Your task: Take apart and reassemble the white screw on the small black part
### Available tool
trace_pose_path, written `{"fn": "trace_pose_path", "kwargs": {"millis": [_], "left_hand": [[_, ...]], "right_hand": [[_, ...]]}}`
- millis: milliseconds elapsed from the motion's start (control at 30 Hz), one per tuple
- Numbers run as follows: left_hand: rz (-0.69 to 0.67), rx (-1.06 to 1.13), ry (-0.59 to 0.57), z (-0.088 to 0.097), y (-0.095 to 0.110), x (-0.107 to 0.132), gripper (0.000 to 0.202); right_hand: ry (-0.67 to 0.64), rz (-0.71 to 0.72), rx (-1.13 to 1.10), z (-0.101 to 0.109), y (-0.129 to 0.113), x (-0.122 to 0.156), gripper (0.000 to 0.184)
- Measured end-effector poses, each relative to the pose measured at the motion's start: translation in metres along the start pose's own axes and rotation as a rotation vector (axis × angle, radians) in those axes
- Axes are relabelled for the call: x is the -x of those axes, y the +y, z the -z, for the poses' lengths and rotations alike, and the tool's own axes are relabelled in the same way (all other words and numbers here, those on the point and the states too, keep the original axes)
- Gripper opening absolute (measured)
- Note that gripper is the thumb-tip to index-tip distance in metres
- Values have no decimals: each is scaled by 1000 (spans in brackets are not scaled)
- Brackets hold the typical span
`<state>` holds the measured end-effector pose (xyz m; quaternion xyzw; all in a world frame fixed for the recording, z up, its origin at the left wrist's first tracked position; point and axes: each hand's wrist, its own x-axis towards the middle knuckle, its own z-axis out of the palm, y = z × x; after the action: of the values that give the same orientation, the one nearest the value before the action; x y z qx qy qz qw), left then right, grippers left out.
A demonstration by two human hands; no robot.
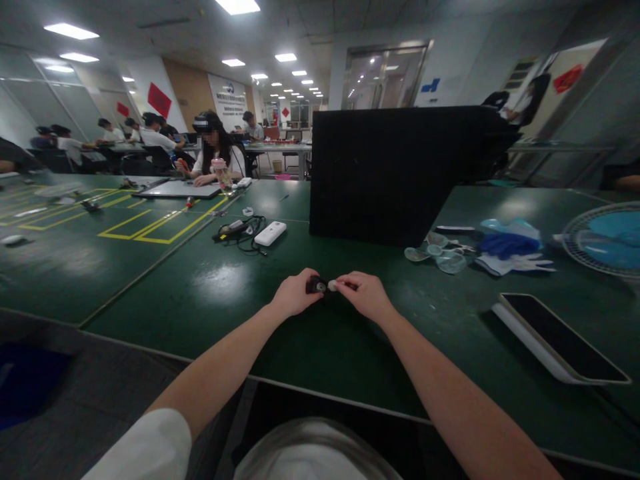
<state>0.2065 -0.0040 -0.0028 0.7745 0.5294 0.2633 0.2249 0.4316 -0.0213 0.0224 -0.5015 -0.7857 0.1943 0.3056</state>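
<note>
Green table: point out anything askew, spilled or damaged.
The dark cable lies in a loose tangle beside the white device, and the blue-and-white glove looks crumpled. Pale marks right of the right hand could be spill or glare. No plain damage shows.

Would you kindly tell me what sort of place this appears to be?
Probably a shared workroom in an office building: a large green table marked with yellow lines, several people seated at tables further back, and a lettered sign on the wall.
</note>
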Motion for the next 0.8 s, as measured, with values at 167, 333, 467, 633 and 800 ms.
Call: {"fn": "trace_pose_path", "kwargs": {"millis": [167,333,467,633,800], "left_hand": [[-15,-54,1,0,3,1,45],[-21,-76,4,0,3,1,45],[-12,-46,3,-1,0,-1,46],[-19,-20,4,-4,-3,-1,46],[-30,-17,-6,-1,0,0,47]], "right_hand": [[34,8,-45,3,0,0,29],[61,42,-65,-2,-1,0,26],[21,3,-49,-4,1,1,25],[17,23,-76,-5,3,1,27],[-44,31,-59,-15,5,-1,27]]}}
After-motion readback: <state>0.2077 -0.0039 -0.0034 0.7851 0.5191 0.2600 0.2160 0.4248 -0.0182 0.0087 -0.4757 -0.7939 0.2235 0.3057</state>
